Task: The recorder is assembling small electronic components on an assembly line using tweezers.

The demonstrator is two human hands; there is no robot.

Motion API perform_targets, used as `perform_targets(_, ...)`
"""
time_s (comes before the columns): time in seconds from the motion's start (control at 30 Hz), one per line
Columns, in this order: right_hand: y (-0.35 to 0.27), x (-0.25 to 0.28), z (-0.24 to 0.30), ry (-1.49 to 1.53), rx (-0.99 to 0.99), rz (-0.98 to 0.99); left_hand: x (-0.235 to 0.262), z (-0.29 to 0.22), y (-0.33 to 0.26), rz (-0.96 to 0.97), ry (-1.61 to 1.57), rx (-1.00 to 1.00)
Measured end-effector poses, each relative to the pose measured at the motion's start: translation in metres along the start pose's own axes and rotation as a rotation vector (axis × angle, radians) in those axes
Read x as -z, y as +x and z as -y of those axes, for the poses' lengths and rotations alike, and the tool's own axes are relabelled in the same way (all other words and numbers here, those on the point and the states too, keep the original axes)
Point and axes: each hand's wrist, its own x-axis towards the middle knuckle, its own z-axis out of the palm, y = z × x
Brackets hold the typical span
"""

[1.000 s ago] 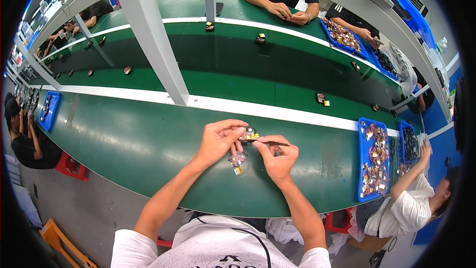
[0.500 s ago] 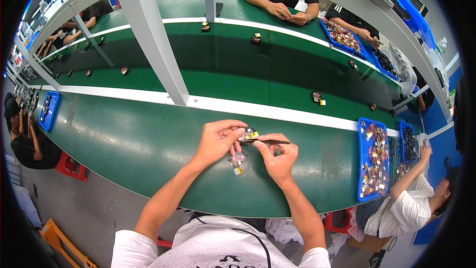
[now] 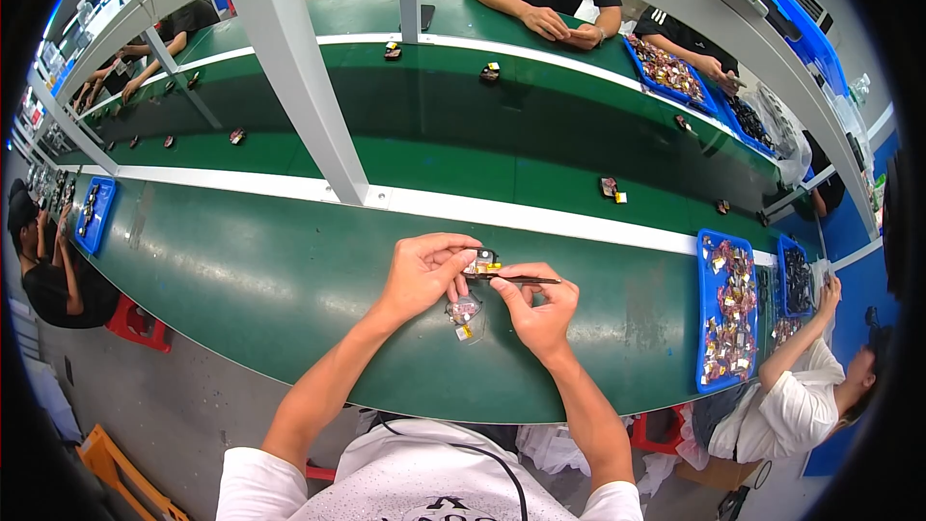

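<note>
My left hand (image 3: 424,275) pinches a small black-edged electronic part (image 3: 481,261) with a pale inside and a yellow label. My right hand (image 3: 542,314) is closed on a thin black stick-like tool (image 3: 531,280), whose tip touches or nearly touches the part's lower edge. Whether it is a pair of tweezers, I cannot tell. Just below the hands, on the green bench (image 3: 289,299), lies a second small part (image 3: 464,312) with a clear and reddish body, thin wires and a yellow-and-white tag. My fingers hide some of the held part.
A white rail (image 3: 540,220) and a grey post (image 3: 309,77) separate the bench from a green conveyor belt (image 3: 424,174) carrying small parts (image 3: 608,187). On the right stands a blue tray (image 3: 711,318) full of tagged parts, near a co-worker (image 3: 791,396). Another blue tray (image 3: 95,217) lies far left.
The parts on the belt have shifted slightly left. My right hand and its tool have moved a touch left; my left hand stays in place with the part.
</note>
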Motion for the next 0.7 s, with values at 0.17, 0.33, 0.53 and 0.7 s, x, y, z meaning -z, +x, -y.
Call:
perform_targets(0.17, 0.001, -0.001, -0.001, -0.026, 0.061, 0.011, -0.001, 0.0, 0.0, -0.005, -0.008, 0.004)
perform_targets(0.33, 0.005, 0.002, 0.009, -0.105, 0.184, 0.083, 0.002, 0.002, 0.002, 0.02, -0.028, 0.058)
perform_targets(0.53, 0.005, -0.003, 0.005, -0.128, 0.314, 0.061, -0.001, -0.003, 0.001, 0.04, 0.017, 0.061)
perform_targets(0.7, 0.005, -0.004, -0.008, -0.161, 0.419, 0.046, -0.004, 0.005, 0.007, -0.002, 0.074, 0.043)
